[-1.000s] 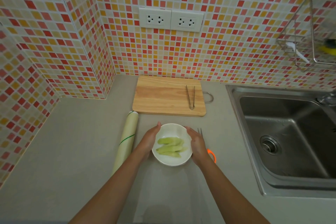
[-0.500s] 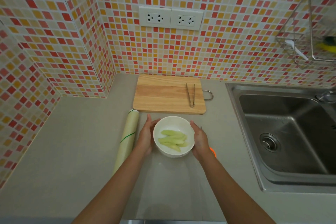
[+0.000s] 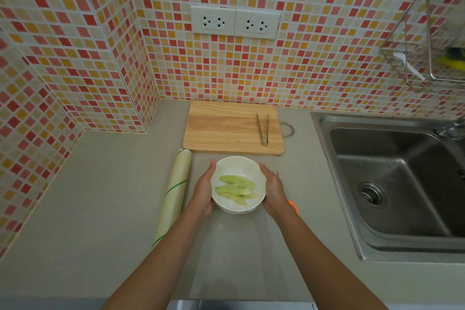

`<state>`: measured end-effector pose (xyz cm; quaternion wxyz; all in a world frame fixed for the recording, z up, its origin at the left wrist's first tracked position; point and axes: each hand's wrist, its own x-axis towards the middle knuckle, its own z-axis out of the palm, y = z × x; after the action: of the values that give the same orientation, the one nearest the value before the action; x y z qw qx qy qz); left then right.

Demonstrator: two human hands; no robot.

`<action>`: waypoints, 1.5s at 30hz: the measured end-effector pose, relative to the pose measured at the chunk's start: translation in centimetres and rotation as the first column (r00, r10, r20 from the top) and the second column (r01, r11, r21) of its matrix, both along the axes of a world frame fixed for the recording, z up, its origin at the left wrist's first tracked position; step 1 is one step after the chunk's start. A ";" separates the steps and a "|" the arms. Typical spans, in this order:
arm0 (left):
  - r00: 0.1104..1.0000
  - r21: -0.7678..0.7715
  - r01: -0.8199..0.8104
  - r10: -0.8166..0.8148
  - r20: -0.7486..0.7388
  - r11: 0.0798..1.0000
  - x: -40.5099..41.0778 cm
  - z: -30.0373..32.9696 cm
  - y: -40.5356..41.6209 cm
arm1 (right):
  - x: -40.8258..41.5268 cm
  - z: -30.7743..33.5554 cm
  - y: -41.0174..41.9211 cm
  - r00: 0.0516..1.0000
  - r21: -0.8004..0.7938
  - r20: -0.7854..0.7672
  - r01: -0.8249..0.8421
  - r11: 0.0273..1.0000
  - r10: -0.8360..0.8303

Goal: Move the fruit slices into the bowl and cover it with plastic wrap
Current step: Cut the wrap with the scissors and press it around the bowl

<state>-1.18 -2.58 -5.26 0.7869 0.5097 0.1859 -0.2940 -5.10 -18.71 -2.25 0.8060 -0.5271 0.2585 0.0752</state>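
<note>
A white bowl (image 3: pixel 237 161) holds several pale green fruit slices (image 3: pixel 235 187). My left hand (image 3: pixel 203 191) and my right hand (image 3: pixel 273 189) cup it from either side and hold it just above the counter, tilted a little toward me. A roll of plastic wrap (image 3: pixel 175 194) lies on the counter left of my left hand. A clear sheet of wrap (image 3: pixel 246 246) seems spread on the counter below the bowl, between my forearms.
Behind the bowl lies a wooden cutting board (image 3: pixel 226 131) with metal tongs (image 3: pixel 263 128) on it. Scissors with an orange handle (image 3: pixel 293 205) are partly hidden under my right wrist. A steel sink (image 3: pixel 402 184) is at the right, a wire rack (image 3: pixel 427 58) above it.
Both hands have lifted the bowl off the counter and shifted it slightly away from me, and its opening now tilts toward me.
</note>
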 end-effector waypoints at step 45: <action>0.952 0.314 -0.212 0.123 0.281 0.925 1.2 -0.3 -0.5 | 1.3 -3.2 2.1 0.966 -0.135 0.062 0.256 0.957 -0.249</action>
<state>0.07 -3.08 -5.51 0.7265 0.6538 0.1742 -0.1203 -3.80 -16.65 -5.43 0.7751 -0.5471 0.3106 -0.0585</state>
